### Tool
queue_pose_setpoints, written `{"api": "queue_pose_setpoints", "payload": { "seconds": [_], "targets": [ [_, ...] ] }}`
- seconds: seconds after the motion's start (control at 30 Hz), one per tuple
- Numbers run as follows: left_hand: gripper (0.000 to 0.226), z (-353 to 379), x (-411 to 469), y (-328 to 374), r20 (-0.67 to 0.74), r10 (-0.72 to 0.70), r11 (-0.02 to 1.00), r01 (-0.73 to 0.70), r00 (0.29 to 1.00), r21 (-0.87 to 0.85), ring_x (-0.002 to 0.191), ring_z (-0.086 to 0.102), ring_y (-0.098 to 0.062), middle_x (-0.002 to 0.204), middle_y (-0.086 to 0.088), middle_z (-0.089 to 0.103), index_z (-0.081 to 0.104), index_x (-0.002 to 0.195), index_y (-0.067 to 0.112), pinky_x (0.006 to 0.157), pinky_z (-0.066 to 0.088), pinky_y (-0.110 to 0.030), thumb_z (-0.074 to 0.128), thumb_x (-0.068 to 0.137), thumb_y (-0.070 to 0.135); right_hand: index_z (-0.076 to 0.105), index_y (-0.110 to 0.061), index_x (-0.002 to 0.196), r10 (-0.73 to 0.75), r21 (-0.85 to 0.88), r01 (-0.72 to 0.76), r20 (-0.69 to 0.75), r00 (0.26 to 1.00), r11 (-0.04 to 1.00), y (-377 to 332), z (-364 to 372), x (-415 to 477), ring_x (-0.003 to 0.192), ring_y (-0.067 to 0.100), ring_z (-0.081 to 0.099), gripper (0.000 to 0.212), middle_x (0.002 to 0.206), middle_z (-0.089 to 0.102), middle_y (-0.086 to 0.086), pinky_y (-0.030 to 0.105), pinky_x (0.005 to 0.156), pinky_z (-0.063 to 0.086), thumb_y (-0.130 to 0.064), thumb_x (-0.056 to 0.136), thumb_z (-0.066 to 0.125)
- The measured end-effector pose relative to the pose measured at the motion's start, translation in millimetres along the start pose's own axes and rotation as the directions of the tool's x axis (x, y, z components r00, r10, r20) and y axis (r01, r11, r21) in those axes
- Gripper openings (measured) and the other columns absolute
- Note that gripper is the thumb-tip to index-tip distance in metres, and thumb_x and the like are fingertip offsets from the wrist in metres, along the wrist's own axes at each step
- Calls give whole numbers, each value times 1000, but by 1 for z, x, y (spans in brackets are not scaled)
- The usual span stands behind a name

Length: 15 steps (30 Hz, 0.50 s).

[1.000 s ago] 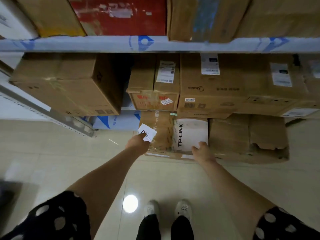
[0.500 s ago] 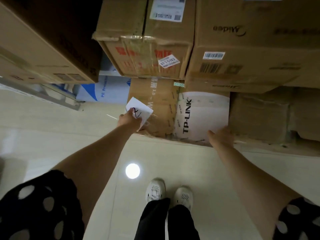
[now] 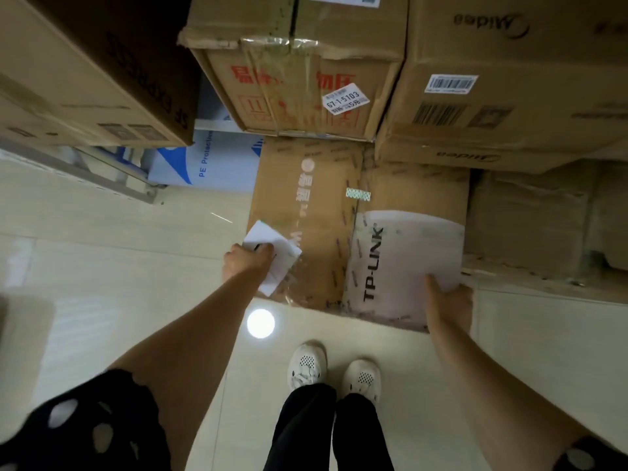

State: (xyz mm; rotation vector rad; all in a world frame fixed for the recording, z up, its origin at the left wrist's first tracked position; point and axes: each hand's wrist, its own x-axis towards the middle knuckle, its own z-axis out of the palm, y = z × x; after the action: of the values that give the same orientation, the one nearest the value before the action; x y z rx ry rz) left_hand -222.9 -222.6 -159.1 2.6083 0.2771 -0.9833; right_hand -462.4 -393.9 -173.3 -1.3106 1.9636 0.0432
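**Status.** TP-LINK carton sits on the floor at frame centre, bottom of the stack. The red-print carton and Midea carton rest on its far part.
- L hand: fingers curled, pinching the paper slip against the carton's left side.
- R hand: clamped on the carton's near-right corner, thumb on the white panel. Fingers are past the edge, not visible.

**Hazards (est.).**
1. Pulling the carton out may tip or drop the load above. Cause: stacked wt. on it.
2. Carton may skew or escape the grip. Cause: only one hand is free to grip, and at a corner.
3. Tape or board may tear. Cause: worn surface.

**Change vs. 0.5 s ago.** View is closer and lower. The R thumb reaches further onto the white panel. The L hand now covers most of the slip's scribble.
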Motion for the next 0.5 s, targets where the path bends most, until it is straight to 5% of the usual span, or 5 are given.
{"api": "queue_pose_setpoints", "payload": {
  "seconds": [0.2,0.33,0.5],
  "targets": [
    [70,0,-9,-36,103,-163,984,169,981,-56,114,53,-38,129,-22,54,45,133,-1,85,42,-36,44,92,56,41,5,132,146,-48,-140,153,977,989,38,-4,-31,113,40,54,68,131,52,24,37,82,43,-49,91,52],
    [66,-5,1,-12,101,-69,995,76,993,-62,121,50,-37,133,-23,52,50,133,1,99,39,-38,38,96,54,42,1,134,87,-9,-87,129,988,996,17,3,-15,116,38,54,67,133,52,21,40,91,44,-48,90,54],
    [55,-6,22,12,99,26,959,3,995,-284,118,53,-31,130,-12,56,51,132,10,101,41,-39,50,93,48,50,-8,130,-48,97,40,81,996,994,-28,8,16,108,30,55,51,120,58,10,35,85,41,-37,88,58]
  ]
}}
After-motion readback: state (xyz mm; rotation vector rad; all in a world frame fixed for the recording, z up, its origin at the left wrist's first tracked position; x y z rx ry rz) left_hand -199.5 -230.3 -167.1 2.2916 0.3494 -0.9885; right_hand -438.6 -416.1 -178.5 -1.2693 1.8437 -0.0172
